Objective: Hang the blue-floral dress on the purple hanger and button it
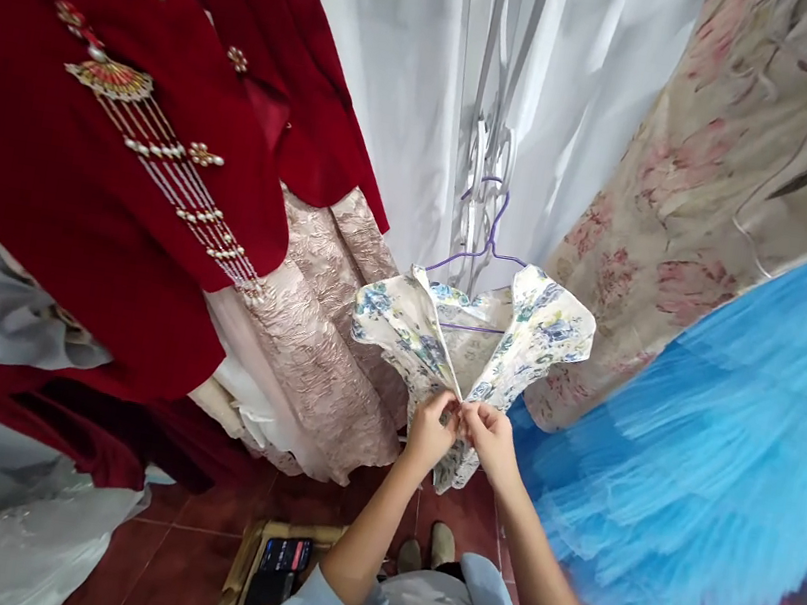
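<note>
A white floral dress with blue and green flowers hangs from a purple wire hanger in front of me. Its V-shaped opening spreads apart above my hands. My left hand pinches the left edge of the opening near the point of the V. Right beside it, my right hand pinches the other edge, fingertips almost touching those of the left. The exact bit of cloth or fastener between the fingers is hidden.
White metal hooks hold the hanger before a white curtain. A red velvet garment hangs left, a blue tulle skirt right. Below, a phone lies on a bamboo stool on the red tiled floor.
</note>
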A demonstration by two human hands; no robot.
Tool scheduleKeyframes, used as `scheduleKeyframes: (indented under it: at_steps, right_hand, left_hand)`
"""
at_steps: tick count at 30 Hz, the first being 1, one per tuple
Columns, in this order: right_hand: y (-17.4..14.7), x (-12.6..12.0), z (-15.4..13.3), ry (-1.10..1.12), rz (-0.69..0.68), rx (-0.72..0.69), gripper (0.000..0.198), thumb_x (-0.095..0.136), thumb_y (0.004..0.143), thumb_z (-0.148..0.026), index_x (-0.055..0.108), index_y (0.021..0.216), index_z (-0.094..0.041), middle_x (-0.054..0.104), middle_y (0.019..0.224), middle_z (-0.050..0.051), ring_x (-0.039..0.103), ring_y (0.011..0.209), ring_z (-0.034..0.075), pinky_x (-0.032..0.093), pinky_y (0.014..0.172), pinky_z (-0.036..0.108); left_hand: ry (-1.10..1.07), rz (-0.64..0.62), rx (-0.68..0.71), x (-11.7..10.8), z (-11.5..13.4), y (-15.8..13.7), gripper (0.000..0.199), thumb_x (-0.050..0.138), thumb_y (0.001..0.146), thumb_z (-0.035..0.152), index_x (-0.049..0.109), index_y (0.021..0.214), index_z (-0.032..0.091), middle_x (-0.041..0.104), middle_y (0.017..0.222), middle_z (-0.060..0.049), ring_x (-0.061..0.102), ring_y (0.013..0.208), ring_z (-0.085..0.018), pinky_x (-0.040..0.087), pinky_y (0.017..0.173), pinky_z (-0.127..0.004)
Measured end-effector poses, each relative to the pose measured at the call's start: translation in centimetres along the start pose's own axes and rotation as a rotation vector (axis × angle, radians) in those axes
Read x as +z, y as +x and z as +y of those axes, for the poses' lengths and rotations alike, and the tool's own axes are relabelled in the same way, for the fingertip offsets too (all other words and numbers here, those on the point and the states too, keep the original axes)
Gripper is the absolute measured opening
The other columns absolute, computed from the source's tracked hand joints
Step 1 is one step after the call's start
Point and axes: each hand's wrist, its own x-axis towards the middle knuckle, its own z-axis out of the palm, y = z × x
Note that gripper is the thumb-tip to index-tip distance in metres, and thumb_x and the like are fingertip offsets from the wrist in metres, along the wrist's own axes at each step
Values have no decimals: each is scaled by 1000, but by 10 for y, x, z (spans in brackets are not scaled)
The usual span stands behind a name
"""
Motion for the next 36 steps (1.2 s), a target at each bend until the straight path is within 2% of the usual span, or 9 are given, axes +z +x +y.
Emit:
scheduleKeyframes:
  at_steps: [4, 10, 14, 16, 22, 28, 30, 33, 36]
  right_hand:
    - [8, 4, -20, 65, 15, 45, 42, 64, 80, -60, 59, 65, -21, 62, 52, 3, 44, 37, 12, 28, 39, 27]
    - [72, 8, -125, 76, 186, -276, 37, 64, 84, -54, 63, 72, -19, 59, 49, 0, 41, 35, 10, 28, 38, 24]
    - [83, 4, -169, -116, 17, -331, 38, 67, 85, -49, 65, 66, -17, 61, 47, 1, 40, 35, 9, 29, 39, 23]
    - [70, -2, -156, -258, -42, -310, 39, 67, 85, -49, 65, 62, -18, 62, 47, 3, 43, 37, 10, 30, 41, 24]
    - [41, -12, -78, -664, 92, -162, 40, 68, 83, -50, 59, 57, -21, 66, 54, 5, 54, 50, 16, 31, 50, 28]
    - [44, -10, -75, -858, 57, -108, 34, 58, 87, -37, 50, 58, -22, 63, 58, 4, 51, 53, 16, 29, 53, 28]
    - [40, -14, -74, -811, -23, -80, 37, 55, 88, -36, 47, 55, -22, 59, 53, 3, 48, 50, 15, 29, 52, 28]
    - [32, -18, -70, -486, -157, -12, 36, 54, 89, -42, 55, 59, -21, 63, 52, 3, 47, 43, 13, 34, 48, 26]
    - [35, -17, -84, -220, -135, 5, 34, 63, 84, -47, 63, 65, -18, 68, 55, 4, 47, 37, 12, 35, 42, 25]
  left_hand:
    - [-49, -19, 30, 4, -11, -13, 8, 60, 88, 14, 64, 93, 20, 72, 86, -5, 69, 81, -20, 51, 76, -29]
    - [38, -78, -45, 14, -19, -26, 6, 62, 87, 14, 61, 84, 20, 69, 80, -3, 67, 77, -19, 51, 76, -29]
    - [-30, 2, -80, 12, -19, -31, 4, 59, 89, 17, 61, 88, 20, 71, 87, -4, 68, 81, -19, 52, 79, -29]
    - [-61, 26, -50, 7, -18, -33, 8, 59, 88, 15, 62, 93, 20, 70, 88, -4, 67, 81, -18, 52, 79, -29]
    - [-136, 29, 30, 4, -13, -40, 14, 56, 93, 21, 62, 105, 19, 68, 86, -6, 65, 77, -17, 52, 75, -27]
    - [-59, 11, 77, 8, -8, -36, 7, 54, 93, 21, 60, 92, 18, 66, 82, -5, 63, 76, -17, 49, 73, -27]
    - [-67, 17, 69, 10, -9, -35, 8, 53, 93, 20, 60, 91, 18, 66, 83, -5, 62, 78, -17, 49, 73, -26]
    - [-90, 57, 36, 15, -13, -35, 9, 52, 94, 21, 59, 90, 18, 65, 83, -4, 62, 77, -16, 48, 72, -26]
    - [-101, 52, 24, 22, -12, -34, 9, 52, 93, 20, 55, 84, 20, 62, 78, -3, 60, 72, -16, 48, 69, -25]
